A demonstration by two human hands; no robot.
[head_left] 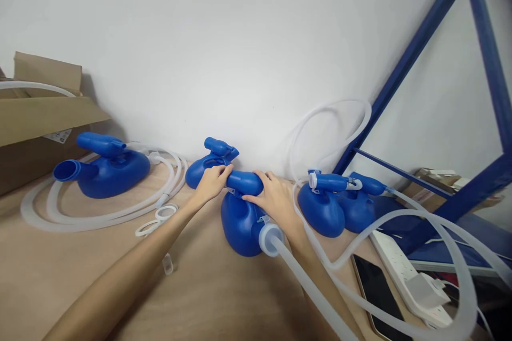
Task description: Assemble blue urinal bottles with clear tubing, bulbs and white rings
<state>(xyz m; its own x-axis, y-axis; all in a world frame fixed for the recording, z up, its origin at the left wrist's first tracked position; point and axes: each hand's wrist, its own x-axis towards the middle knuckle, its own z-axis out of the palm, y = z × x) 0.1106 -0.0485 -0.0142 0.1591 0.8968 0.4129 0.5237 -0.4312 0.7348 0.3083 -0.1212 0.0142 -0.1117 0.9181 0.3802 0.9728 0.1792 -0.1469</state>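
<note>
A blue plastic urinal bottle (pixel 239 226) stands on the wooden table in front of me, its thick handle (pixel 244 182) on top. My left hand (pixel 214 184) grips the left end of this handle with thumb and fingers. Around the right end my right hand (pixel 274 192) is wrapped, thumb on the near side. A translucent cap (pixel 271 240) sits on the bottle's mouth, and a clear hose (pixel 310 287) runs from it toward me. Just behind my left hand is another blue bottle (pixel 197 171), partly hidden by that hand.
At left are an open-mouthed blue bottle (pixel 114 173), coiled hose (pixel 108 219), white rings (pixel 156 219), a small clear piece (pixel 168 264) and a cardboard box (pixel 44 117). Two bottles (pixel 322 210), a phone (pixel 378 293), a power strip (pixel 400 272) and a blue metal frame (pixel 412 64) stand right.
</note>
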